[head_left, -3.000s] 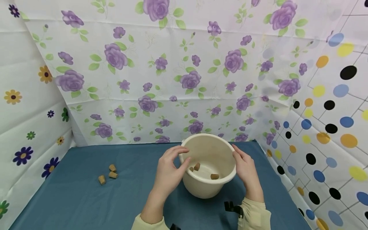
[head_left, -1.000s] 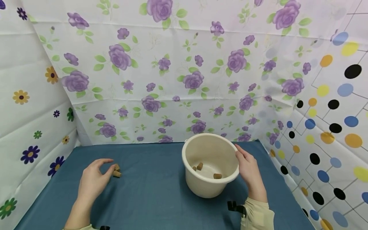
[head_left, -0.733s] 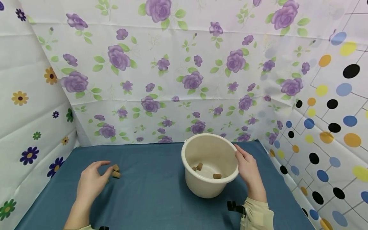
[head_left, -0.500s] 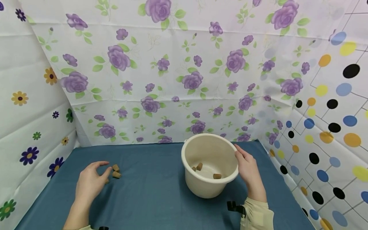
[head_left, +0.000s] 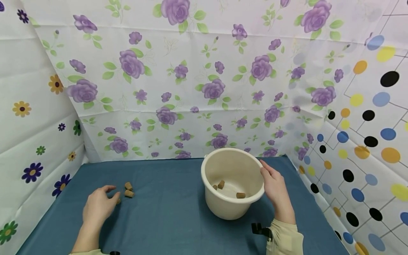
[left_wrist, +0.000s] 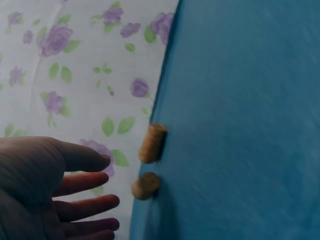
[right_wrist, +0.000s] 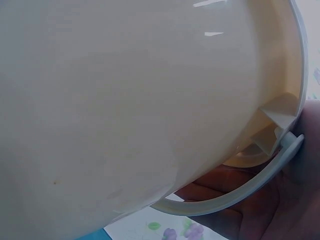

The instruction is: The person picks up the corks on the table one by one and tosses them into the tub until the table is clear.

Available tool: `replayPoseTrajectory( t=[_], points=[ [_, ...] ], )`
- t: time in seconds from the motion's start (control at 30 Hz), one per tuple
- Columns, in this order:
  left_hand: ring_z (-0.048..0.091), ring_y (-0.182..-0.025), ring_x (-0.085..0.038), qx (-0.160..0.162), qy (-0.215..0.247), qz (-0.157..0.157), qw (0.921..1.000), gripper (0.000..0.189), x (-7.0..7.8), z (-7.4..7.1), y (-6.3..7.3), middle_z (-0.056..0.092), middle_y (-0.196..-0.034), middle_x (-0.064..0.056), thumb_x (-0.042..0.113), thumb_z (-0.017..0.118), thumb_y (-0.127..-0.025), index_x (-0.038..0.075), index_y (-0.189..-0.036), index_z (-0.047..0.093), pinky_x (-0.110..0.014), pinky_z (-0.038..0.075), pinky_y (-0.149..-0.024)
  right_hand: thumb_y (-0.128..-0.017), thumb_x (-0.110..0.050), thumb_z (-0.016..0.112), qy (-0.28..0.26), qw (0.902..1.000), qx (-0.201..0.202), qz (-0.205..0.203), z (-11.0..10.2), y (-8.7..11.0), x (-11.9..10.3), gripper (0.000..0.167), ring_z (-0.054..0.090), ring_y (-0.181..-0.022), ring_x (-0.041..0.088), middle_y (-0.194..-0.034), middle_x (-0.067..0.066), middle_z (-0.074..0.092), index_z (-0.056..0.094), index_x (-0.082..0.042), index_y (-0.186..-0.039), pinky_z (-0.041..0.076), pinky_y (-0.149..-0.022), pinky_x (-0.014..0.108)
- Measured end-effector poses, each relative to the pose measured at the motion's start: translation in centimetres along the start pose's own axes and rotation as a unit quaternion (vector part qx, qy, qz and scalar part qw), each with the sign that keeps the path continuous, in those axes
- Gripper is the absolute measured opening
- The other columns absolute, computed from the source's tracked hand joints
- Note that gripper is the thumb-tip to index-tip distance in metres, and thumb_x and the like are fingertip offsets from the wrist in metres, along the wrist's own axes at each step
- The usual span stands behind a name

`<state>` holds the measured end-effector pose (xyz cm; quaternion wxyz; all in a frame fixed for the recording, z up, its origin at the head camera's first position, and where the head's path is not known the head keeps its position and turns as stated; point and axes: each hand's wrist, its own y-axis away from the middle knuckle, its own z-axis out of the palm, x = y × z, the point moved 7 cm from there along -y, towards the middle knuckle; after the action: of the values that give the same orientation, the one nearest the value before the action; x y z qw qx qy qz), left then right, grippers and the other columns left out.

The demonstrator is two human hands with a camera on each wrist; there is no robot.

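Observation:
A cream plastic bucket [head_left: 224, 209] stands tilted toward me on the blue cloth, with several corks [head_left: 240, 195] inside. My right hand [head_left: 276, 189] grips its right rim; in the right wrist view the fingers reach behind the bucket's thin curved handle [right_wrist: 225, 201]. Away to the left, my left hand [head_left: 99, 204] hovers low with thumb and fingers apart. A cork [head_left: 118, 201] shows partly from behind its thumb. Two more corks lie just beyond the fingertips, one upper [left_wrist: 153, 143] and one lower [left_wrist: 146, 186] in the left wrist view, both untouched.
Blue cloth [head_left: 165, 212] covers the table. A white sheet with purple roses [head_left: 191, 88] hangs at the back, a flower-print sheet [head_left: 28, 138] on the left and a dotted sheet [head_left: 366, 170] on the right.
My left hand has left the bucket's left rim and moved across to the corks, then dropped slightly lower. The right hand stays on the bucket, which has hardly moved.

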<state>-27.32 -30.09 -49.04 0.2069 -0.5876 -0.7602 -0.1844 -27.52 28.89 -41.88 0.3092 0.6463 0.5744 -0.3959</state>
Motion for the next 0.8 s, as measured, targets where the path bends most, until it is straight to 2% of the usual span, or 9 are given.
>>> replayPoseTrajectory(
  t=[0.23,0.6,0.8],
  points=[
    [0.064,-0.111,-0.052,-0.042,-0.015,-0.021,0.9988,0.059,-1.6,1.1,-0.6,0.058,-0.140,-0.036,0.038,0.067,-0.105,-0.007,-0.143,0.060,-0.059,0.056,-0.076,-0.117,-0.043,0.036,0.000,1.0000,-0.001,0.001,-0.1,0.1,0.1,0.056,0.057,-0.139,0.039,-0.161,0.022,0.048,0.039,-0.018,-0.168,0.052,-0.106,0.055],
    [0.068,-0.098,-0.045,-0.061,-0.024,-0.055,0.9963,0.062,-2.3,1.7,-0.5,0.062,-0.131,-0.036,0.046,0.063,-0.106,-0.008,-0.135,0.065,-0.054,0.056,-0.069,-0.117,-0.044,0.037,0.004,1.0000,0.000,-0.007,-0.1,0.1,-0.1,0.057,0.059,-0.136,0.040,-0.160,0.023,0.049,0.039,-0.017,-0.168,0.056,-0.102,0.053],
    [0.070,-0.092,-0.040,-0.060,-0.020,-0.051,0.9967,0.055,-2.2,1.9,-0.3,0.066,-0.125,-0.034,0.043,0.066,-0.104,-0.006,-0.126,0.072,-0.053,0.057,-0.068,-0.117,-0.042,0.037,0.002,1.0000,0.003,-0.005,-0.1,-0.1,0.0,0.056,0.057,-0.139,0.039,-0.161,0.022,0.048,0.040,-0.017,-0.167,0.052,-0.106,0.056]
  ],
)
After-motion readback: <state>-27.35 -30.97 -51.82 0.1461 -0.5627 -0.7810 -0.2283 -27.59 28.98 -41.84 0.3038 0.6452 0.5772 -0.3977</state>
